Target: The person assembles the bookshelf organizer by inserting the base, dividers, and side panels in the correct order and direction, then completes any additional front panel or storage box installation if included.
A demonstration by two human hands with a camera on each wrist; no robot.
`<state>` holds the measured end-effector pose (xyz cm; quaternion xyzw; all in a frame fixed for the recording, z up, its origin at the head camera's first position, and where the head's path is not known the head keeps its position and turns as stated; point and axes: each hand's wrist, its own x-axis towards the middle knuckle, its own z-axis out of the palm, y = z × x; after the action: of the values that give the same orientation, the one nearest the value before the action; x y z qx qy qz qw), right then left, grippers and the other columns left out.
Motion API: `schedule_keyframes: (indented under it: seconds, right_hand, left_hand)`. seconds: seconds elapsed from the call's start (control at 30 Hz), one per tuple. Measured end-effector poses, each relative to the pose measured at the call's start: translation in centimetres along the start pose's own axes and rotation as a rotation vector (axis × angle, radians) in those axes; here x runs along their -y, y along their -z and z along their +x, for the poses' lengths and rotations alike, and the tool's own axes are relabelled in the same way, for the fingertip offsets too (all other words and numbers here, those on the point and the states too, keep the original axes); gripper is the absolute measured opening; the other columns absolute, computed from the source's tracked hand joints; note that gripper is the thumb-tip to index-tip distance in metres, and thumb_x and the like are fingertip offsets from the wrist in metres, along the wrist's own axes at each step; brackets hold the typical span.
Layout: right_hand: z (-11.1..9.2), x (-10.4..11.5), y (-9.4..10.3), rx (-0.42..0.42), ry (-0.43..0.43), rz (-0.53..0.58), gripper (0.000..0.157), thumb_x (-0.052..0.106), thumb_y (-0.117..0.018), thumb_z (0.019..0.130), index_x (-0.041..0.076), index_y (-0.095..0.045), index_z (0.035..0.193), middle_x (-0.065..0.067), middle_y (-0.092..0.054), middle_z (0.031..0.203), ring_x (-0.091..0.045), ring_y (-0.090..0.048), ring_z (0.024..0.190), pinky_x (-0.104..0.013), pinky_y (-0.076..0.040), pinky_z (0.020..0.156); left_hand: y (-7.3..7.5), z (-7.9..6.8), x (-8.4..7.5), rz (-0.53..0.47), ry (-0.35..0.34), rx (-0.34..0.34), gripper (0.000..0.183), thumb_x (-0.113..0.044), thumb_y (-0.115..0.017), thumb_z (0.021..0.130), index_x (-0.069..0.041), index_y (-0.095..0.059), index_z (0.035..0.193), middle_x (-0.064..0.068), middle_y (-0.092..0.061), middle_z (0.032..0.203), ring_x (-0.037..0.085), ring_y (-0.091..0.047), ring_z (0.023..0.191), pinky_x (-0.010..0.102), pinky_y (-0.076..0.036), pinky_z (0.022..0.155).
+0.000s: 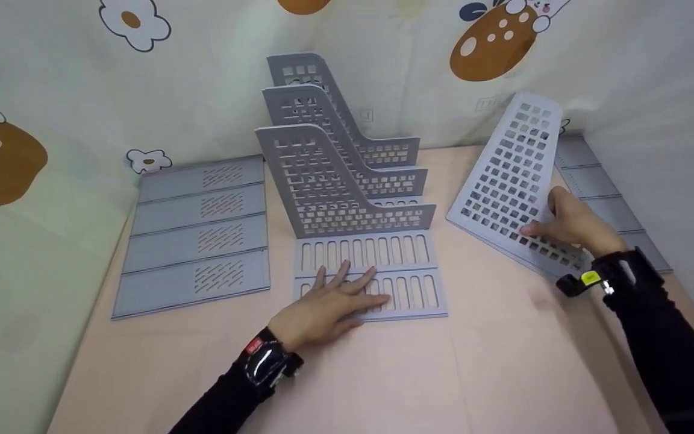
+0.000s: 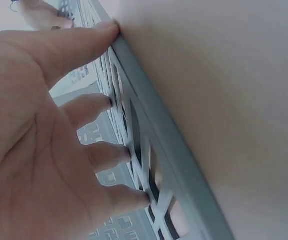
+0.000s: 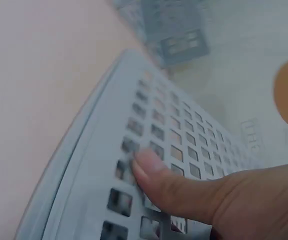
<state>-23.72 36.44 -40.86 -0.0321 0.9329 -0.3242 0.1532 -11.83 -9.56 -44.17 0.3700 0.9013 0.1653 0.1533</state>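
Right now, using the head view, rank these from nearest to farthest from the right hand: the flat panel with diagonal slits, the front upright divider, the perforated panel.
From the right hand:
1. Perforated panel: in its grip.
2. Front upright divider: standing mid-table.
3. Flat panel with diagonal slits: at the table's left side.

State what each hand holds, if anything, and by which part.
Right hand: the square-holed panel, gripped by its right edge in the head view, thumb on its face. Left hand: nothing held; it rests spread on the slotted base.
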Motion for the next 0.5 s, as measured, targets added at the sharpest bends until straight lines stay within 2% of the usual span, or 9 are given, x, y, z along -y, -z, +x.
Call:
schedule_keyframes:
  seconds: [0.07, 0.1, 0.2, 0.33, 0.5]
  right_hand:
    - [-0.4, 0.1, 0.5, 0.000, 0.079, 0.107, 0.050, 0.012, -0.073, 0.096, -0.010, -0.042, 0.128, -0.030, -0.065, 0.107, -0.032, -0.070, 0.086, -0.037, -0.059, 0.069]
    - [-0.7, 0.2, 0.8, -0.004, 0.132, 0.144, 0.047, 0.005, -0.069, 0.097, -0.009, -0.044, 0.134, -0.031, -0.066, 0.111, -0.030, -0.071, 0.088, -0.036, -0.060, 0.070]
    - [-1.3, 0.6, 1.4, -0.039, 0.318, 0.215, 0.055, -0.009, -0.063, 0.095, -0.004, -0.044, 0.147, -0.033, -0.064, 0.120, -0.020, -0.071, 0.095, -0.029, -0.060, 0.074]
    - [-1.9, 1.3, 1.7, -0.118, 0.533, 0.214, 0.053, -0.018, -0.064, 0.090, -0.007, -0.051, 0.141, -0.032, -0.065, 0.119, -0.008, -0.069, 0.098, -0.021, -0.057, 0.076]
    - [-2.8, 1.9, 1.1, -0.054, 0.651, 0.179, 0.047, -0.021, -0.066, 0.086, -0.010, -0.057, 0.132, -0.026, -0.070, 0.112, -0.010, -0.070, 0.097, -0.021, -0.057, 0.078]
  left_hand:
    - [-0.2, 0.0, 0.0, 0.006, -0.008, -0.004, 0.053, -0.028, -0.059, 0.103, -0.039, -0.046, 0.152, 0.001, -0.015, 0.166, 0.046, -0.007, 0.148, 0.071, -0.001, 0.112]
    - [-0.3, 0.0, -0.1, 0.009, -0.010, -0.005, 0.051, -0.027, -0.058, 0.104, -0.039, -0.046, 0.152, 0.001, -0.015, 0.166, 0.046, -0.007, 0.148, 0.071, -0.001, 0.112]
    - [-0.5, 0.0, -0.2, 0.015, -0.008, -0.008, 0.047, -0.027, -0.055, 0.105, -0.040, -0.049, 0.150, -0.001, -0.017, 0.166, 0.046, -0.006, 0.148, 0.071, -0.001, 0.112]
    - [-0.5, 0.2, -0.5, 0.010, -0.024, -0.014, 0.044, -0.022, -0.053, 0.106, -0.038, -0.054, 0.147, -0.004, -0.024, 0.163, 0.044, -0.010, 0.148, 0.071, -0.005, 0.111]
    - [-0.6, 0.5, -1.2, 0.005, -0.081, 0.001, 0.052, -0.002, -0.052, 0.102, -0.034, -0.058, 0.143, -0.004, -0.033, 0.160, 0.041, -0.016, 0.148, 0.071, -0.010, 0.111]
